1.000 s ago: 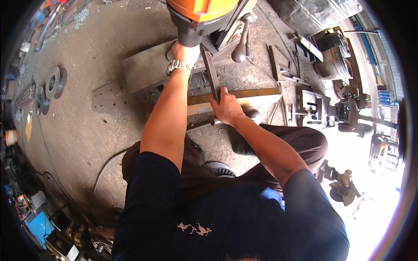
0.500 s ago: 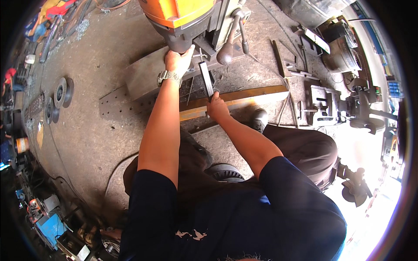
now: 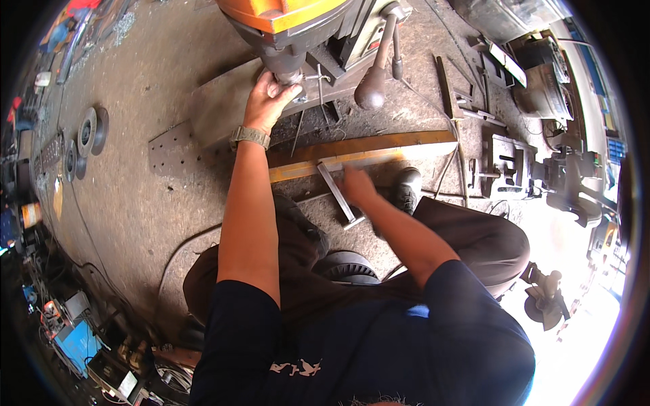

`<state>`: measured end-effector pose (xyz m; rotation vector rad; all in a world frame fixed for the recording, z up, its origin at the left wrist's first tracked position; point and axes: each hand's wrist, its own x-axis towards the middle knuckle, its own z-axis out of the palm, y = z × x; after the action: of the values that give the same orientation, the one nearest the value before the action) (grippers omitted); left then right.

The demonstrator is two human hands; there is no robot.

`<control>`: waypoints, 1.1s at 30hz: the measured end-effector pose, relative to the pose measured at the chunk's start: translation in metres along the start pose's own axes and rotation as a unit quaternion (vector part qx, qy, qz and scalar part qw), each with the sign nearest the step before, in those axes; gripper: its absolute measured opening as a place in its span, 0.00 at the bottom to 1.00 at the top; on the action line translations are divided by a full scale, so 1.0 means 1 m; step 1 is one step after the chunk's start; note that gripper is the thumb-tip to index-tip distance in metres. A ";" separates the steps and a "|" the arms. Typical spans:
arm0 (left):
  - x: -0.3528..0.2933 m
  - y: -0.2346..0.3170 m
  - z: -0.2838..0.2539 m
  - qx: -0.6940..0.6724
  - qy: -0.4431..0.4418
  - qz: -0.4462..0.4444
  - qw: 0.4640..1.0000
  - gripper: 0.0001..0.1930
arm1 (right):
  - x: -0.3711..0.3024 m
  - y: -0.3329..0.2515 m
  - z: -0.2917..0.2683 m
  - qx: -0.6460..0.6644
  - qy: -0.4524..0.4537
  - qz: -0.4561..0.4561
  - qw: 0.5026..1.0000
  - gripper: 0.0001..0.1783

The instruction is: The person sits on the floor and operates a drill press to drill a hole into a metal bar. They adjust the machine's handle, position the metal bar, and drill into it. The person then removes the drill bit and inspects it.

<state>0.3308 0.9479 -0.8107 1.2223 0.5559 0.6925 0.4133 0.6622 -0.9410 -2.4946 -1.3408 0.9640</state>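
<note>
Work at the orange drill (image 3: 284,19) seems centred on its spindle (image 3: 288,76), the left hand (image 3: 265,101) grasping its lower end. The right hand (image 3: 357,186), blurred, grip unreadable, is beside a steel bar (image 3: 331,184) at the rusty beam's (image 3: 399,147) near edge. Next probably calls for steady fingers.

Metal bar (image 3: 333,189) now beside right hand (image 3: 359,187)

We've got far drill head (image 3: 288,26) orange over black, steel bar (image 3: 379,150) rust-orange, near-left box (image 3: 78,340) blue, our shirt (image 3: 369,342) navy, pale print (image 3: 310,369).
</note>
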 end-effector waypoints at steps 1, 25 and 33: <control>-0.001 -0.006 -0.007 -0.001 0.003 -0.010 1.000 0.26 | 0.017 0.002 -0.017 -0.009 0.191 -0.073 0.979 0.36; -0.011 -0.056 -0.013 -0.073 0.238 0.007 0.969 0.07 | 0.140 -0.125 -0.249 -0.082 -0.034 -0.210 0.974 0.42; -0.032 -0.087 0.033 0.065 0.060 -0.011 0.996 0.08 | 0.143 -0.139 -0.264 -0.201 -0.029 -0.219 0.954 0.44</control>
<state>0.3485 0.8868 -0.8853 1.2996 0.7233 0.7227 0.5317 0.9001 -0.7436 -2.2583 -2.1752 0.7234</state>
